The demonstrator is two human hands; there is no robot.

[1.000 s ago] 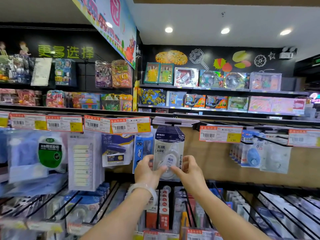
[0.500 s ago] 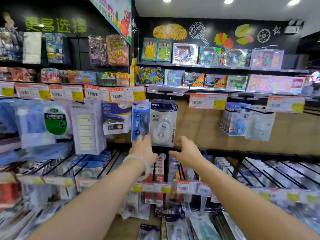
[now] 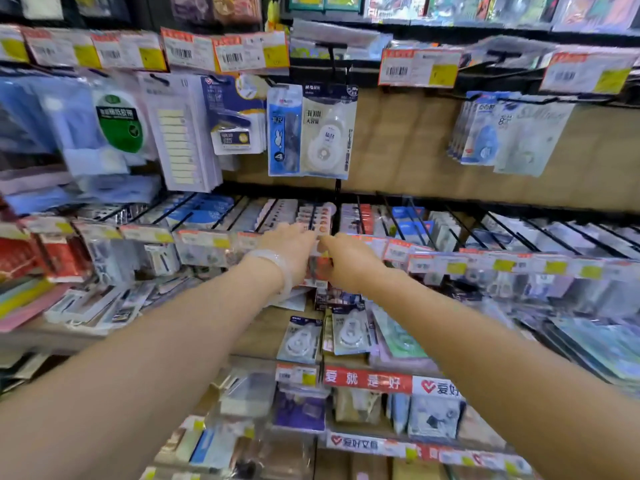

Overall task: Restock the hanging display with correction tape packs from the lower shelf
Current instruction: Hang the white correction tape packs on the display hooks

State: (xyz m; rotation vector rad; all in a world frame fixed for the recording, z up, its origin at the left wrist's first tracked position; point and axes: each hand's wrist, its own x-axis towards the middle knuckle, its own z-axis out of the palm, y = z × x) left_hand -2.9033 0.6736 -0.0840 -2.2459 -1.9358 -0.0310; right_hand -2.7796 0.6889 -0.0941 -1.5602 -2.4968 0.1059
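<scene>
A stationery shop: orange-and-yellow barcoded price tags [image 3: 225, 55] line the shelf rails, blister-packed correction tape packs [image 3: 327, 133] hang from wire pegs on a wooden back panel [image 3: 401, 143], and a red brand strip [image 3: 367, 381] fronts the lower shelf.

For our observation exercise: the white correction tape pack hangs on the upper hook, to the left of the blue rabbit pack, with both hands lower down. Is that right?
Not quite. The head view shows the white correction tape pack hanging to the right of the blue rabbit pack, not the left. Both the left hand and right hand are indeed lower down.
</scene>
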